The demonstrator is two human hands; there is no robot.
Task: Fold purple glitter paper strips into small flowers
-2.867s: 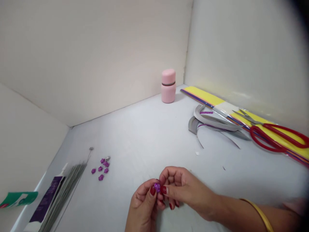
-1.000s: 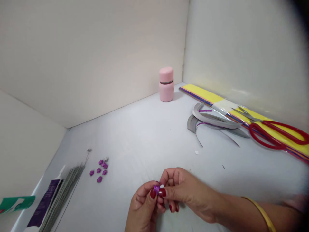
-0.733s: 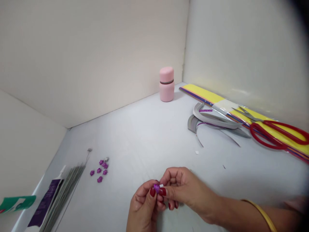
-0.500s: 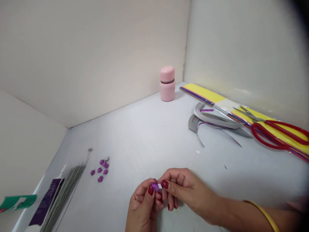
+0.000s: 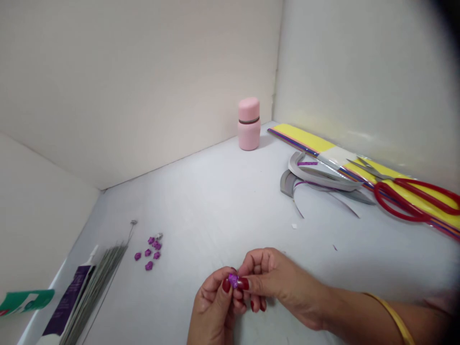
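Left hand point(image 5: 213, 311) and right hand point(image 5: 276, 285) both pinched one purple piece point(image 5: 233, 280) at the thumb tips, just above the surface point(image 5: 215, 206). Several finished-looking purple bits point(image 5: 149, 251) lay well to the left. Paper strips point(image 5: 316, 177) lay beside the scissors point(image 5: 409, 201). Looked partway done.

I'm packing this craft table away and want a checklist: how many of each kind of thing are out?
Purple glitter pieces: 7 (6 lying loose, 1 held piece pinched between left hand and right hand)
Red-handled scissors: 1
Pink jar: 1
Purple glue tube: 1
Grey wire bundle: 1
Yellow paper-strip pack: 1
Green packet: 1
Total: 13, curled grey strips uncounted
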